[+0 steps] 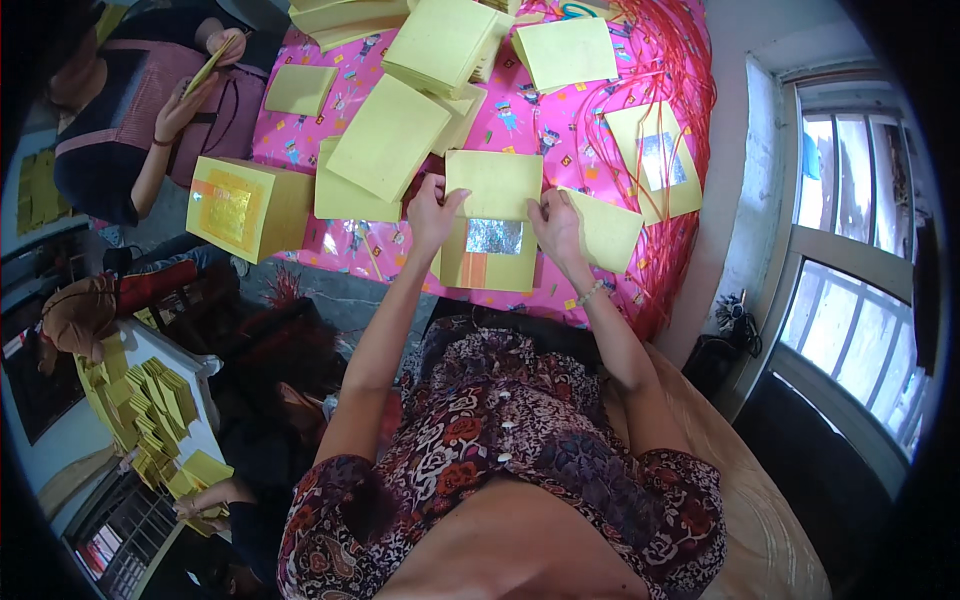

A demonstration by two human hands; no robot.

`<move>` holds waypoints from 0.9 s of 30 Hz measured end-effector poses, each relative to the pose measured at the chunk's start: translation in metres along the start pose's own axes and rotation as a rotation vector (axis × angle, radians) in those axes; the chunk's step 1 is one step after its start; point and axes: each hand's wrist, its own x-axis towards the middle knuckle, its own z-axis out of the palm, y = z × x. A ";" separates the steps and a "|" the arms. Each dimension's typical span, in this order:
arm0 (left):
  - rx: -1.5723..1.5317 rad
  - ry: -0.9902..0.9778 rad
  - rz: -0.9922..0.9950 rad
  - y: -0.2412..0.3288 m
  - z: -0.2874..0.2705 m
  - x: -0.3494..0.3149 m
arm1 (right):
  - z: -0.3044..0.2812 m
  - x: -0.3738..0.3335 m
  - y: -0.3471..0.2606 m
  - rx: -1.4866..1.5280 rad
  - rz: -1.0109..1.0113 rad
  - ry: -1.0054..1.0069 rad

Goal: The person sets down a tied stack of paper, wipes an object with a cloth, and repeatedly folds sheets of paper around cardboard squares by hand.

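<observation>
A yellow sheet of paper (pixel 493 180) is held at its near corners between my two hands. My left hand (pixel 436 214) pinches its left corner with thumb and fingers. On the other corner, my right hand (pixel 559 228) is closed in the same way. Beneath the near edge lies a yellow paper stack (pixel 510 272), its top sheet bearing a silver foil patch (pixel 494 236) and an orange strip. More plain yellow paper (pixel 610 230) lies beside my right hand. A larger yellow stack (pixel 388 138) sits beyond my left hand.
Red strings (pixel 668 285) trail down the right side of the pink patterned tablecloth (pixel 545 120). A tall yellow paper bundle (pixel 285 212) stands at the left edge. A co-worker's hand (pixel 178 108) holds folded yellow paper at upper left. Another table (pixel 205 385) carries yellow packets.
</observation>
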 end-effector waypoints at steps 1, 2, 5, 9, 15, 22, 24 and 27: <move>0.004 -0.002 -0.004 0.000 0.000 0.001 | 0.000 0.000 0.001 -0.011 -0.022 0.006; 0.008 -0.004 -0.009 0.000 0.001 0.002 | 0.000 0.000 0.001 -0.011 -0.020 0.007; 0.002 -0.013 -0.052 -0.002 0.003 0.004 | 0.002 -0.001 0.000 0.012 -0.014 0.017; 0.005 -0.010 -0.077 -0.002 0.005 0.006 | 0.003 0.000 0.000 -0.010 -0.006 0.018; 0.027 0.005 -0.096 0.002 0.006 0.004 | 0.004 0.001 0.004 -0.002 -0.016 0.026; -0.005 -0.022 -0.148 0.006 0.006 0.008 | 0.006 0.005 0.009 -0.016 0.014 -0.014; 0.010 -0.025 -0.155 0.008 0.006 0.010 | 0.007 0.005 0.010 -0.025 0.025 -0.014; 0.075 -0.037 -0.174 0.012 0.007 0.012 | 0.011 0.008 0.017 -0.046 0.021 -0.009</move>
